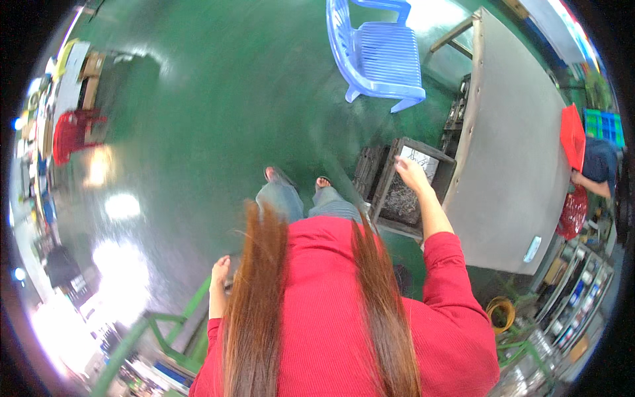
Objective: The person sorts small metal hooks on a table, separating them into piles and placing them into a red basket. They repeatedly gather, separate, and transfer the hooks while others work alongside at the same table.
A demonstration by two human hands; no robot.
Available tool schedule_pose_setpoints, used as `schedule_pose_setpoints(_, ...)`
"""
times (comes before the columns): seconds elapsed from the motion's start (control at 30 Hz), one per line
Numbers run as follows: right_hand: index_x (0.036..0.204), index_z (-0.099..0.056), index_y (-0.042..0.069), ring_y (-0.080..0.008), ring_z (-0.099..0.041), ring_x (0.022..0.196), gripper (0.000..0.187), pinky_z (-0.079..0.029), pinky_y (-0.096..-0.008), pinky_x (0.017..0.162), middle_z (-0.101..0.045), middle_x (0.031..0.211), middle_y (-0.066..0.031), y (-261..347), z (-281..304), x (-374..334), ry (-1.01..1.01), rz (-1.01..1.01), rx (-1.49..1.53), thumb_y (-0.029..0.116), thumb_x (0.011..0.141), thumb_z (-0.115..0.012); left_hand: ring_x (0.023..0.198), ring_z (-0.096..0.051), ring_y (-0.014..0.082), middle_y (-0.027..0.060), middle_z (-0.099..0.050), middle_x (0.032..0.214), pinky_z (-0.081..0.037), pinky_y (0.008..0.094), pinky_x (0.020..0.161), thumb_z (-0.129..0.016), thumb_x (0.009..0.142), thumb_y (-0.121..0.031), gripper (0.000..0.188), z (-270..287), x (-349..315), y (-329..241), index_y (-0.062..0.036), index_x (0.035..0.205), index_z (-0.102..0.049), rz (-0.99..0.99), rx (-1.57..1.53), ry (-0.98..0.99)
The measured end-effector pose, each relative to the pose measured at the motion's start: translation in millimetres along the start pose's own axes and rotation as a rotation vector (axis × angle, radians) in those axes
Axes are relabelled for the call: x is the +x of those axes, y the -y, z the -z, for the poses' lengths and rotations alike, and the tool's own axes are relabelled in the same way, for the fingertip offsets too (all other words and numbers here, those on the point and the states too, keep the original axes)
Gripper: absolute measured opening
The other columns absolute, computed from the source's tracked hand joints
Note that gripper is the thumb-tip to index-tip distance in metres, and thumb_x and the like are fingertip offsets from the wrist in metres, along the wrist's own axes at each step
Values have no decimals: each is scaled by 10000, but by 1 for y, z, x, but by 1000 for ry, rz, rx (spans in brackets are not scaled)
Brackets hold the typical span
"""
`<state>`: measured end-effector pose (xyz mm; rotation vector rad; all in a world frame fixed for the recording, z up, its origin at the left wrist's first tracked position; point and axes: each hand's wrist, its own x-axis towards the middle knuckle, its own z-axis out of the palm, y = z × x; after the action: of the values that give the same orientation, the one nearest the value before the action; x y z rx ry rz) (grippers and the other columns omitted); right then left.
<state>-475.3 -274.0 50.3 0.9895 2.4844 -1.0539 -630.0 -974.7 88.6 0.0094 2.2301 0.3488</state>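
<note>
My right hand [413, 174] is over a grey crate [379, 206] on the floor at my right. Its fingers are bent together, and whatever they may hold is too small to make out. Inside the crate lie a white sheet with dark marks [423, 161] and many small dark pieces [401, 200], whose kind I cannot tell. My left hand [221, 269] hangs low at my left side, fingers curled in, with nothing seen in it. It is nearest to a green metal frame [192, 306].
A grey-topped table [509, 152] stands at the right, with a blue plastic chair [390, 56] beyond the crate. Across the table is another person's arm [591, 184] beside a red bin [573, 137]. A red chair [69, 135] stands far left. Green floor [198, 99] stretches ahead.
</note>
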Motion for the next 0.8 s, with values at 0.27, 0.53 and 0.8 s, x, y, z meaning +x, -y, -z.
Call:
schedule_pose_setpoints(0.27,1166,-591,72,-283,-641,958,349,-495,-382,843,-664,1027,-153,154,-34,116,85,-83,178,224,851,-583,1199,-503,296,197,-556,1242,-392,373,997,-463,917,-391,504,245,283,-222,10,1207,-560,-112,102,6)
schedule_pose_setpoints(0.53,1466,-173,140,-400,-354,1283,1004,-285,-667,950,-287,1476,-146,116,-34,200,-297,-882,1354,655,733,-628,1422,-72,277,76,-53,1552,-265,599,1022,-557,849,-556,862,220,374,-713,-140,1477,-139,-445,-550,581)
schedule_pose_setpoints(0.8,1294,-411,107,-385,-605,964,785,-442,-669,777,-543,1204,-179,55,-29,305,-527,-937,1985,494,703,-752,896,-605,236,87,-591,1033,-496,361,826,-646,736,20,583,74,426,-814,-13,1279,-439,-412,-770,249)
